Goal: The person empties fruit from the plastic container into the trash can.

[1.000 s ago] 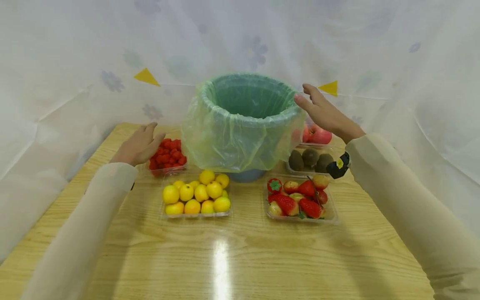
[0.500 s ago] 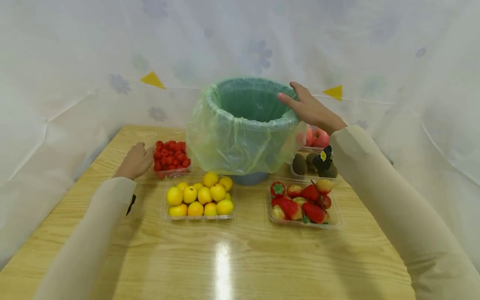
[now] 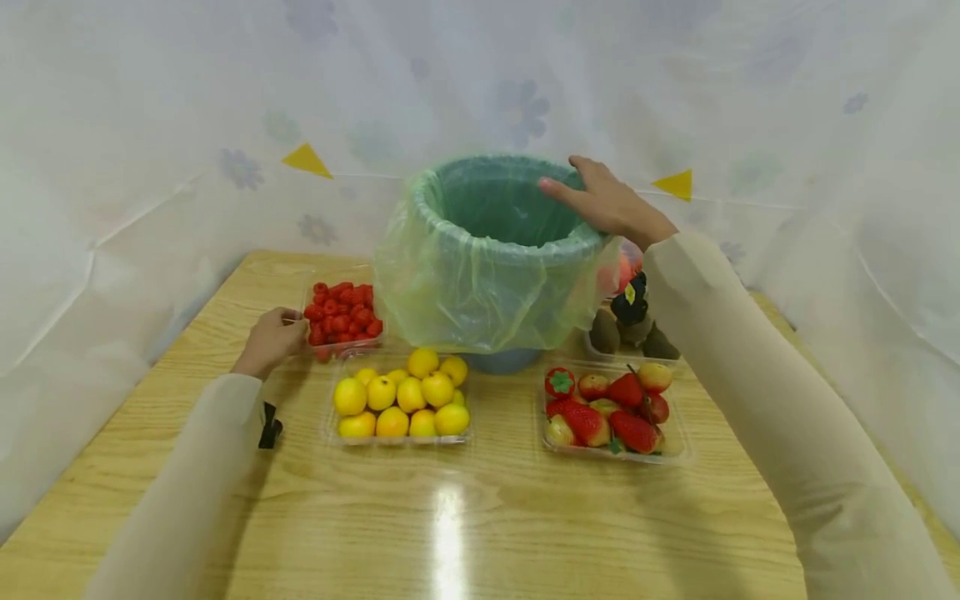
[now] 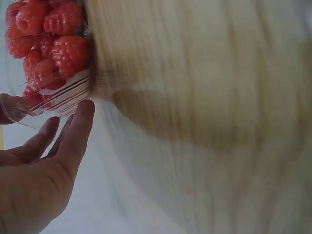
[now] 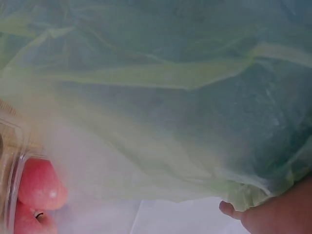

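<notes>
A bin lined with a green plastic bag [image 3: 480, 275] stands at the middle back of the wooden table [image 3: 450, 533]. My right hand [image 3: 600, 204] lies on its far right rim, fingers straight and reaching over the opening. In the right wrist view the bag [image 5: 170, 97] fills the picture, with my right hand's thumb tip [image 5: 234, 209] at its lower edge. My left hand [image 3: 272, 340] holds the left edge of a clear tray of raspberries [image 3: 341, 315]. Close up, the fingers [image 4: 73, 136] touch the side of the raspberry tray [image 4: 48, 53].
A tray of yellow fruit [image 3: 401, 400] and a tray of strawberries [image 3: 611, 408] sit in front of the bin. Kiwis [image 3: 637, 333] and apples [image 5: 36, 187] lie behind my right arm. A white flowered curtain [image 3: 150, 125] closes in the table's back and sides.
My right hand moved left from beside the bin onto its rim and over the opening. My left hand drew back from beside the raspberries and closed on the tray's left edge.
</notes>
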